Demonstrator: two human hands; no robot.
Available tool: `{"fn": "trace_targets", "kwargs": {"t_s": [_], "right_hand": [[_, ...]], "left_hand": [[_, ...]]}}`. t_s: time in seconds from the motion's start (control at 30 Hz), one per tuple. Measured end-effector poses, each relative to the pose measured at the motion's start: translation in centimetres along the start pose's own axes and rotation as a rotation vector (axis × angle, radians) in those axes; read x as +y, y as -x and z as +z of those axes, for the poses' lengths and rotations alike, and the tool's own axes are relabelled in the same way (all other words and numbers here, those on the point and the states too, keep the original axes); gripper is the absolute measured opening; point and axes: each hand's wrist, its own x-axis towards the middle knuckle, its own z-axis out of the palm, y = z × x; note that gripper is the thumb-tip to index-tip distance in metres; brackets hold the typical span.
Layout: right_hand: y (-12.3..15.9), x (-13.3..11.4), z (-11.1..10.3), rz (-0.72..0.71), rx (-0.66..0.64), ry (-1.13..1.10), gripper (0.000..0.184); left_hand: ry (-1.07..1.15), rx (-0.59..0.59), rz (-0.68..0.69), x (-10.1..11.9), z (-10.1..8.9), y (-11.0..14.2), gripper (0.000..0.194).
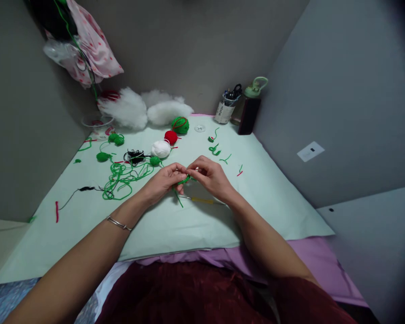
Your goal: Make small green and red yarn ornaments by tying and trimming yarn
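Note:
My left hand [170, 179] is closed, thumb against fingers, on a small piece of green yarn work [184, 181]. A loose green tail [178, 198] hangs below it. My right hand [207, 174] pinches at the same piece from the other side, fingertips close to those of the left. The fingers hide most of the piece, so its shape cannot be made out. Just below the hands, a crochet hook [202, 200] with a yellow handle lies on the pale table cover [185, 229].
Tangled green yarn [118, 180] and black yarn [135, 156] lie left of the hands. White [160, 149], red [170, 137] and green [180, 125] yarn balls sit behind them. White stuffing [128, 108], a pen cup [224, 110], a bottle [254, 87] and a dark phone-like slab [249, 116] stand at the back.

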Motion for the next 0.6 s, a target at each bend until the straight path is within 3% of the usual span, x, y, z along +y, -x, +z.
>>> {"fn": "trace_targets", "kwargs": {"t_s": [0.2, 0.4, 0.6], "right_hand": [[0.2, -0.3, -0.1, -0.011, -0.065, 0.010, 0.010], [0.0, -0.7, 0.1, -0.067, 0.165, -0.165, 0.013], [-0.3, -0.3, 0.4, -0.026, 0.190, -0.262, 0.013]], "left_hand": [[-0.006, -0.008, 0.007, -0.5, 0.0, -0.2, 0.024], [-0.008, -0.012, -0.004, 0.4, 0.0, 0.0, 0.019], [0.025, -0.005, 0.001, 0.8, -0.2, 0.3, 0.018]]}}
